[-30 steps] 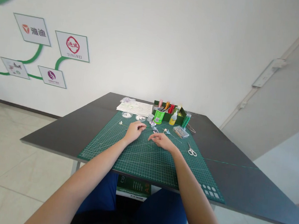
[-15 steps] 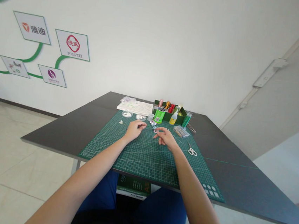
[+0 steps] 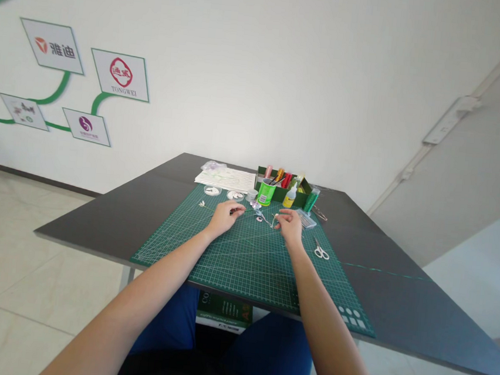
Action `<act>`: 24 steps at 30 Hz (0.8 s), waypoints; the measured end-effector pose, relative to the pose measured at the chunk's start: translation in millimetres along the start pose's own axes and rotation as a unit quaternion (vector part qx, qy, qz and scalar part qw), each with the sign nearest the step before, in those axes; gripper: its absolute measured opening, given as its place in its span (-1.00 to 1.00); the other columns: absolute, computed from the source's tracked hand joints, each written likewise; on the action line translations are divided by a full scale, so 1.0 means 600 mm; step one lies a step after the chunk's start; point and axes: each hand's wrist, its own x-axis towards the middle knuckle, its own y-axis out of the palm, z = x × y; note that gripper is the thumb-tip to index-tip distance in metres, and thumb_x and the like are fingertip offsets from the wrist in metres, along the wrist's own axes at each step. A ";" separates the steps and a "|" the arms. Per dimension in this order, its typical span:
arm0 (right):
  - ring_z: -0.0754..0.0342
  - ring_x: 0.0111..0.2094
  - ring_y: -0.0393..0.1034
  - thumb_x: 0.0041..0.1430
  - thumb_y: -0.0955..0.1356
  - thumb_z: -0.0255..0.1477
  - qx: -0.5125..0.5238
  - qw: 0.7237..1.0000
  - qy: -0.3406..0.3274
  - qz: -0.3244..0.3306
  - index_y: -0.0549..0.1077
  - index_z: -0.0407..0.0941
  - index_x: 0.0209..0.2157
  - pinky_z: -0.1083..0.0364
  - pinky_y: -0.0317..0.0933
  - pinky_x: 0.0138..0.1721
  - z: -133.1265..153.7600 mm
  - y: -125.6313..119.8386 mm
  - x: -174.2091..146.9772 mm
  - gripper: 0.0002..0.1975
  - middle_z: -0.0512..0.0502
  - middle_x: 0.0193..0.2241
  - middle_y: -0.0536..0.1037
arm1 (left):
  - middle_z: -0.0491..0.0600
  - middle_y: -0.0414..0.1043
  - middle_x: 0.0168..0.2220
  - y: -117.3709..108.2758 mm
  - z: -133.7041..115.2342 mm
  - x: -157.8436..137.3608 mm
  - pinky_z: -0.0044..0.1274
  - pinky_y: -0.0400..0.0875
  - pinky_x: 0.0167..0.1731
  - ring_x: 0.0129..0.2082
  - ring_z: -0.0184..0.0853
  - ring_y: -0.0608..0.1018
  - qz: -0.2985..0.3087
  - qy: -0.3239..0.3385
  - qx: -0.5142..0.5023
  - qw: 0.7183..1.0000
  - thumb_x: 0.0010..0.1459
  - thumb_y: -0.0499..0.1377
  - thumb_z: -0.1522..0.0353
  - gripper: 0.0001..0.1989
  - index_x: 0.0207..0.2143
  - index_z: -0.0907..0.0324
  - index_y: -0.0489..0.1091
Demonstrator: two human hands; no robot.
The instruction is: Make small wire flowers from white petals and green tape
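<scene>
On the table [image 3: 132, 211], a green mat [image 3: 242, 269] carries work that looks partway. The left hand [image 3: 225, 216] pinches a thin stem [image 3: 249, 211]; shiny flowers [image 3: 255, 204], seemingly joined, lie between the hands. The right hand [image 3: 290, 225], grip narrow, is at a white bud [image 3: 276, 215], hold unclear. A white sprig [image 3: 202, 204] lies unattached.

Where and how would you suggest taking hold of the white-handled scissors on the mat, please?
I'd take the scissors by their white handle loops, coming from the near side, probably with the right hand, which is closer. They lie flat on the green mat, loops toward the person and blades pointing away.
</scene>
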 end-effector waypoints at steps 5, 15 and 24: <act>0.22 -0.62 0.32 -0.10 0.41 -0.32 0.072 0.990 -0.001 0.119 0.39 -0.18 -0.16 0.26 -0.08 -0.74 0.027 0.008 -0.018 -0.58 -0.20 -0.23 0.56 | -0.03 0.53 -0.36 0.002 0.000 0.000 -0.53 0.37 -0.32 -0.40 -0.38 0.49 0.001 0.006 0.001 1.000 0.14 0.21 0.48 -0.88 -0.31 0.19 0.56; 0.14 -0.47 0.49 0.07 0.44 -0.31 0.153 0.903 0.056 0.398 0.27 -0.07 0.08 0.26 0.07 -0.74 0.052 0.031 -0.065 -0.45 -0.35 0.17 0.36 | -0.03 0.53 -0.35 0.001 -0.003 0.001 -0.54 0.37 -0.30 -0.38 -0.38 0.50 0.016 0.018 0.000 1.000 0.14 0.22 0.49 -0.89 -0.30 0.21 0.55; 0.23 -0.65 0.31 0.06 0.45 -0.34 0.171 0.912 0.121 0.353 0.39 -0.25 0.02 0.27 0.09 -0.68 0.039 0.039 -0.058 -0.50 0.02 -0.60 0.49 | -0.04 0.53 -0.35 0.005 0.004 0.006 -0.54 0.38 -0.29 -0.37 -0.38 0.52 0.017 0.026 -0.029 0.999 0.13 0.23 0.49 -0.90 -0.30 0.20 0.55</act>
